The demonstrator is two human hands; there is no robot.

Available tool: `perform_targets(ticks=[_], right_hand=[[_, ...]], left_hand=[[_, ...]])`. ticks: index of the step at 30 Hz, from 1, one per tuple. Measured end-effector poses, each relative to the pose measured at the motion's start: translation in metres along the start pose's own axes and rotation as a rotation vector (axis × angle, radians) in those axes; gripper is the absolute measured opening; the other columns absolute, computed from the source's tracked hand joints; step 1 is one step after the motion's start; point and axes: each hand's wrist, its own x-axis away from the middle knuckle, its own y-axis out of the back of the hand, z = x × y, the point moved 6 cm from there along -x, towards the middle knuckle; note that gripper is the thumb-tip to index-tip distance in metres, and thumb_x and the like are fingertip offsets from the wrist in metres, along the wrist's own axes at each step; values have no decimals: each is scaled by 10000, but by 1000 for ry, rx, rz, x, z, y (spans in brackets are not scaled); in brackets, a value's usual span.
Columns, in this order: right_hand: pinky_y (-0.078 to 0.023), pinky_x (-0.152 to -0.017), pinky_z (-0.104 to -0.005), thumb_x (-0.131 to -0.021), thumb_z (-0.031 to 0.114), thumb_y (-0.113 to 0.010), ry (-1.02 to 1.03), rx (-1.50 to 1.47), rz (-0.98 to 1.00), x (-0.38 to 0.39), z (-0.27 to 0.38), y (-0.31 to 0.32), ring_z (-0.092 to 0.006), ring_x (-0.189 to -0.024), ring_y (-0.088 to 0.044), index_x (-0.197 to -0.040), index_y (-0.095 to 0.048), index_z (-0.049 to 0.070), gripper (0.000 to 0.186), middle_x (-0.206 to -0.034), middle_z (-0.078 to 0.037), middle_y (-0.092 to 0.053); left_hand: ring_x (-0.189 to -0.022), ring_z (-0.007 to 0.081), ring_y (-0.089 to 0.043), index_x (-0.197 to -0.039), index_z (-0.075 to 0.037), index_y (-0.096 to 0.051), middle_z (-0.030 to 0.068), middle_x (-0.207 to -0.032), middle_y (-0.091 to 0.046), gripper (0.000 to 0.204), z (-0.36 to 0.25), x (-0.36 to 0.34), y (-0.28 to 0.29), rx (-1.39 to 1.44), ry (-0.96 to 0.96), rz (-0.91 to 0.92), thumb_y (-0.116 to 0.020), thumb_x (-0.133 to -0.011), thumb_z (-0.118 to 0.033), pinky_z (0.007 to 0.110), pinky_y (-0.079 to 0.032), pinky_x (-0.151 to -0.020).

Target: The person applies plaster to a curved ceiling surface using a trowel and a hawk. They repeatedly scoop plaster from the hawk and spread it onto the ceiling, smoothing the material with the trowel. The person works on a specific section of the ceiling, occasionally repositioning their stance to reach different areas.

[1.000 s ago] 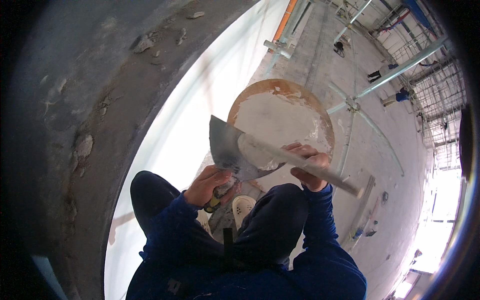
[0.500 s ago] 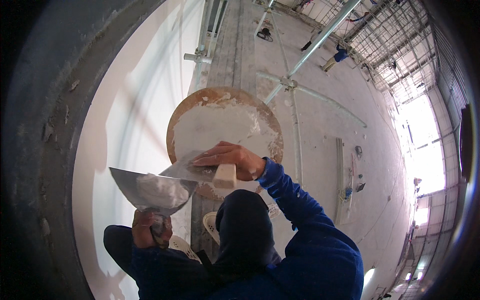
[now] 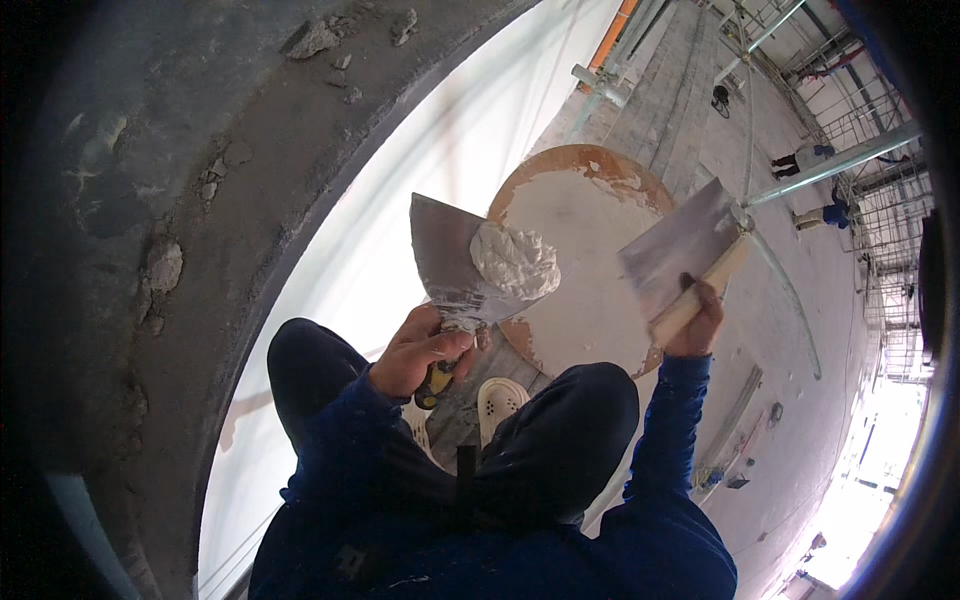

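Observation:
My left hand is closed round the dark and yellow handle of a wide putty knife. A thick lump of white plaster sits on the right part of its blade. My right hand grips the pale wooden handle of a flat rectangular trowel, whose blade is tilted and smeared with grey-white film. Between and beyond the two tools lies a round brown board coated with white plaster, partly covered by the trowel and my right knee.
Scaffold planks run beneath the board. Metal scaffold tubes cross at the right. A white wall stands on the left, below a dark concrete edge with crumbs. Two people are far off on the right.
My right hand has moved right with the trowel, away from the putty knife. The putty knife has risen, its plaster now a thicker lump. The view has shifted, and both knees show.

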Motion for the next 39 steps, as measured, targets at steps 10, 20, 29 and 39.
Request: perform_targets(ticks=[10,20,29,39], right_hand=[[-442,-686,-307,-696,92,-572,117,482,30,-67,-3,0,-227,-776,-544,-820,-563,14,147,-783,-96,-563],[-426,-846,-372,-690,146,-521,255,1908,11,-291,-176,1,-345,-963,-545,-1059,-533,73,376,-999,-211,-575],[-305,-881,-618,-749,202,-517,-201,1860,-196,-297,-248,7,-299,-1206,-345,-1244,-419,192,505,-1245,-87,-450],[-382,-839,-568,-726,156,-531,40,2166,844,-116,-263,-28,-345,-1070,-448,-1280,-364,281,592,-1177,-102,-462]], left_hand=[[-518,136,-511,-937,22,-523,88,-783,-540,267,2,-5,8,140,-30,-71,-541,-743,-161,251,-419,-485],[-484,142,-471,-861,46,-510,89,-662,-496,310,-10,22,7,68,81,-345,-555,-656,-182,251,-388,-460],[-484,199,-530,-960,75,-469,138,-700,-534,315,11,61,49,208,24,-416,-532,-692,-79,285,-444,-418],[-475,164,-490,-952,51,-494,118,-737,-515,378,1,25,29,267,64,-401,-540,-614,-112,257,-416,-446]])
